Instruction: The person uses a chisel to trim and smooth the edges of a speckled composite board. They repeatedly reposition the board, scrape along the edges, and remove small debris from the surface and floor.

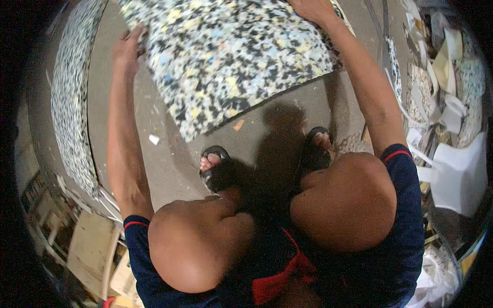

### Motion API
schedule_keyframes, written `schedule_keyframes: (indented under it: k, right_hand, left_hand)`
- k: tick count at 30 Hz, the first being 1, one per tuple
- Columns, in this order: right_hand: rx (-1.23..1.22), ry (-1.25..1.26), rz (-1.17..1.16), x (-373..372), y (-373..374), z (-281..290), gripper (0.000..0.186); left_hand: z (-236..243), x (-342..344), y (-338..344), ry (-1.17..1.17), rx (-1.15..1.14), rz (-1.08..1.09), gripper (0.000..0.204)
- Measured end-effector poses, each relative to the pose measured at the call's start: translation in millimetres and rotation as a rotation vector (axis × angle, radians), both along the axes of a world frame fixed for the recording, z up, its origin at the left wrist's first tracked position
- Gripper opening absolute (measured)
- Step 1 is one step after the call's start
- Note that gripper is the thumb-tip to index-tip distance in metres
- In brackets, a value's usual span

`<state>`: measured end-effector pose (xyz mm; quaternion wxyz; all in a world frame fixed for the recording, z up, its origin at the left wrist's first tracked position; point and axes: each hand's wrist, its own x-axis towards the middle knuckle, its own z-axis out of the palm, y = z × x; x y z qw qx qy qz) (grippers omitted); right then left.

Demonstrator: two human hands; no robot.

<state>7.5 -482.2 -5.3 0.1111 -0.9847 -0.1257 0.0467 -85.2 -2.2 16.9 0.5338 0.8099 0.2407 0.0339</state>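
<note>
A thick speckled foam sheet (236,61), flecked in black, white and yellow, lies before my feet and runs out of view at the top. At its left edge my left hand (128,49) is closed, with the fingers against the edge. My right hand (311,10) reaches over the sheet's far right part and touches it from above. The upper frame edge cuts off most of that hand's fingers, so their grip is hidden. The sheet's near edge sits at a slant, its left corner closest to me.
Another long speckled foam piece (72,97) lies at the left. White and speckled foam offcuts (452,110) pile up along the right, with a white sheet piece (458,174) among them. A wooden board (91,251) is at the lower left. My sandalled feet (213,159) stand on the grey floor (169,159).
</note>
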Motion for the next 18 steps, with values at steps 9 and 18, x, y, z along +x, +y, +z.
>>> schedule_keyframes:
  k: [9, 18]
  right_hand:
    - [0.138, -0.209, 0.860, -201.2, 70.4, 33.3, 0.109]
    - [0.045, -0.251, 0.931, -214.9, 107.9, 23.8, 0.104]
  left_hand:
    - [-3.6, -73.4, -0.8, 0.122, -0.063, -0.156, 0.057]
    - [36.3, -109.9, -39.4, 0.244, 0.314, -0.183, 0.050]
